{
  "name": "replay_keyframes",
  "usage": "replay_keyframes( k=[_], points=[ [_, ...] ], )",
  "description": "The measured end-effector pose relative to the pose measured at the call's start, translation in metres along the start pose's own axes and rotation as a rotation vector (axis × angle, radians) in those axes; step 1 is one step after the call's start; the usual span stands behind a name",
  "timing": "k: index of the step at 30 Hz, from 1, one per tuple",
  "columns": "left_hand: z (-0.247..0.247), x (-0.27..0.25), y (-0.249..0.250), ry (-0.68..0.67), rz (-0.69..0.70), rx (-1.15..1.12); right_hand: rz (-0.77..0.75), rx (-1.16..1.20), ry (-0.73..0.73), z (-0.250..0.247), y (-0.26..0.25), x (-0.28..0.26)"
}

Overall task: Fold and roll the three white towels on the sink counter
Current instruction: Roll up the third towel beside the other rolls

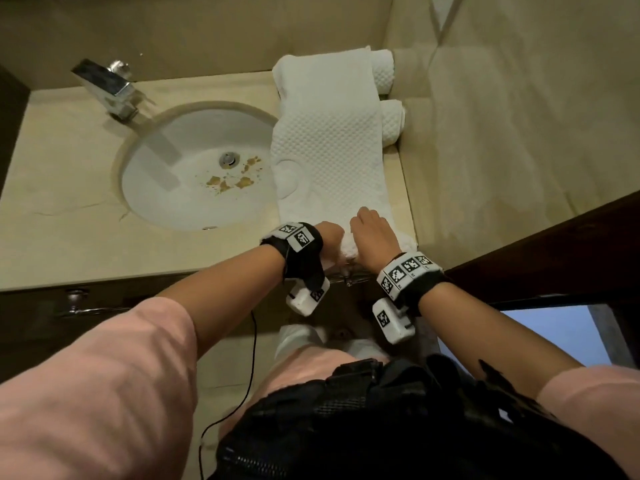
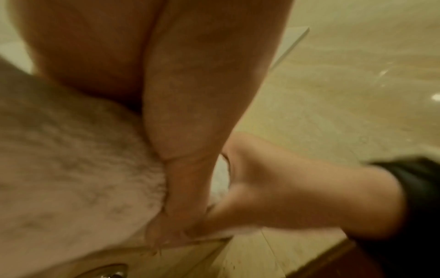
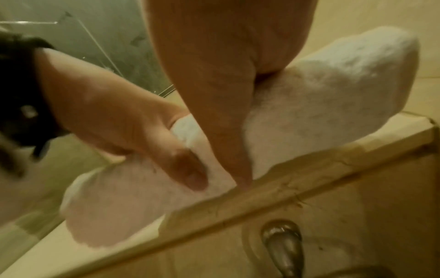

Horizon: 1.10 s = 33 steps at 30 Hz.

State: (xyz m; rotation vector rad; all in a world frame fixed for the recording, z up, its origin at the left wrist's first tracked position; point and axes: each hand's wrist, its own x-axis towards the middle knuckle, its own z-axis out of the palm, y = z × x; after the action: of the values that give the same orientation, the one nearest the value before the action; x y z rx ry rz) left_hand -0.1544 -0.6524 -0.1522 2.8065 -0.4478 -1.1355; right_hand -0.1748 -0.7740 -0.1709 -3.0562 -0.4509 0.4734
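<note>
White waffle-textured cotton, a long folded towel (image 1: 329,140) lies along the beige stone worktop (image 1: 86,188) right of the round white basin (image 1: 194,181). Both forearms reach forward, wrists side by side at its near end. The left hand (image 1: 330,233) and right hand (image 1: 372,233) curl their fingers (image 3: 190,173) around the rolled-up edge, gripping it. 2 rolled white towels (image 1: 384,69) sit beyond, against the wall.
</note>
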Motion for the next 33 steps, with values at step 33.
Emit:
replay_keyframes(
  k=[33],
  points=[
    [-0.016,0.046,-0.024,0.013,0.128,0.005,0.02,-0.052,-0.039,0.003,0.003,0.045]
  ],
)
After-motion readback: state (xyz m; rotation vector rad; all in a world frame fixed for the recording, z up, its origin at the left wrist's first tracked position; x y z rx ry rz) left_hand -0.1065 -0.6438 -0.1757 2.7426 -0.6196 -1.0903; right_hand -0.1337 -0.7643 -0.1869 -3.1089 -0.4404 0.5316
